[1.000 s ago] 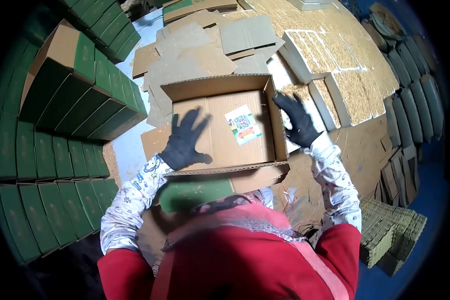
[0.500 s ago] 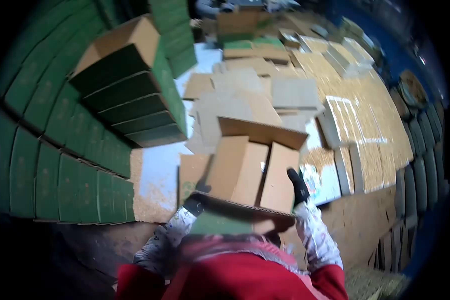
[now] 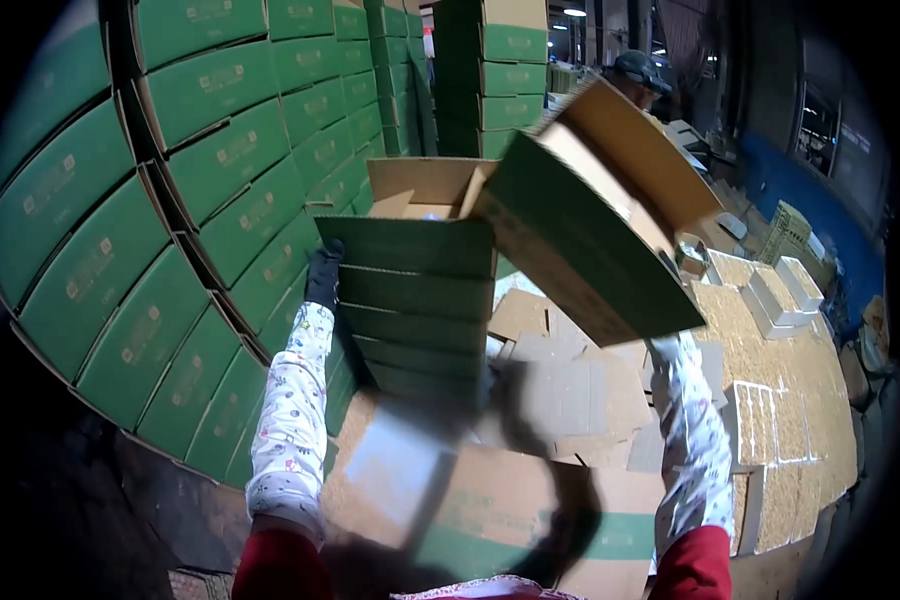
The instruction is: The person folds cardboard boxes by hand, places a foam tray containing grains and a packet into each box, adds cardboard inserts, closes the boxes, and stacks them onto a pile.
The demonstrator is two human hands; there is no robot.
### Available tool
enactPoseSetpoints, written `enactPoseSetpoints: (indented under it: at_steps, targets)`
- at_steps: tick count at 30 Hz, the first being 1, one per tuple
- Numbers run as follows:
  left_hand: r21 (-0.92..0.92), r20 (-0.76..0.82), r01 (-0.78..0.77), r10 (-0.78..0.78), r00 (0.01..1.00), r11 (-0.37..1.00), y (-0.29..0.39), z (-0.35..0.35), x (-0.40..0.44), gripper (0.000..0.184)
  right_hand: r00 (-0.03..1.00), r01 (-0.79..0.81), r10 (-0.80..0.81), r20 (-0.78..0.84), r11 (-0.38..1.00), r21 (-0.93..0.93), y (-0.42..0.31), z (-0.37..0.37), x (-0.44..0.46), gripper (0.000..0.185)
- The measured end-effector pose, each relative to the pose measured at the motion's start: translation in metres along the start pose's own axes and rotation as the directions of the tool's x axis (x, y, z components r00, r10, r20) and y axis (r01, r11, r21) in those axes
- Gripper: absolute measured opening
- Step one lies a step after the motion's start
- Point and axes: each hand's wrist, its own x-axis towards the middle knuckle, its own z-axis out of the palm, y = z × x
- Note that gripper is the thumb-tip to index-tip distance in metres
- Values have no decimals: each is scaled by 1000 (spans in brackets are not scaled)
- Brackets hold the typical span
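An open green cardboard box [image 3: 595, 240] is tilted in the air, its lower left corner close to the top of a stack of green boxes [image 3: 420, 245]. My right hand [image 3: 667, 262], in a dark glove, holds this box at its right side and is mostly hidden behind it. My left hand [image 3: 324, 272], also dark-gloved, rests against the left side of the stack near its top edge, fingers pointing up. The stack's top box is open, with brown inner walls showing. Patterned white sleeves cover both forearms.
A tall wall of green boxes [image 3: 220, 150] stands at the left. Flattened cardboard [image 3: 560, 390] lies in the middle, with a brown and green carton [image 3: 530, 510] in front. White trays of tan granular material [image 3: 795, 420] sit at the right. A person [image 3: 638, 75] is behind the raised box.
The open box has risen from in front of my body and tipped over near the stack. My left hand has left it and moved to the stack. My view has turned up and left.
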Motion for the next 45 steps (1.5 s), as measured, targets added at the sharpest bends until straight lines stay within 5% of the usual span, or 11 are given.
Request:
enactPoseSetpoints:
  at_steps: [7,9,17,22,24,26,29,31,35,41,45]
  targets:
    - [-9,126,-104,104,987,995,-54,-13,16,54,929,363,-254,268,496,-788,91,98,228,43]
    - [61,95,-28,23,995,998,-32,-14,5,54,331,800,-703,630,-146,-582,104,143,197,31]
    - [50,-369,-329,324,871,943,23,41,-102,43,844,536,-194,500,291,-793,124,34,88,43]
    - [432,464,-66,-159,871,900,-44,21,-333,43,812,-315,-180,-555,666,-677,104,-149,-223,51]
    - [717,534,258,-748,395,648,-66,21,-398,53,668,-588,-740,84,-593,-551,201,-256,-351,56]
    - [690,464,-74,-362,809,720,-51,29,-454,53,545,-766,-326,-772,181,-617,153,-167,-373,67]
    - [539,415,161,-427,804,827,-32,30,-438,39,667,-563,-328,-669,365,-741,178,-236,-414,67]
    - [403,387,194,-359,850,894,0,27,-414,34,766,-584,-516,-384,-308,-751,147,-159,-393,42]
    - [621,226,-340,254,940,706,67,35,-389,63,906,-395,-170,-387,-13,-919,70,-124,-396,36]
    - [-117,737,-899,643,206,422,167,77,-434,53,835,30,452,313,531,-847,63,35,-337,53]
    - [-211,618,-788,704,351,579,160,52,-427,46,819,-330,569,70,568,-754,49,73,-294,75]
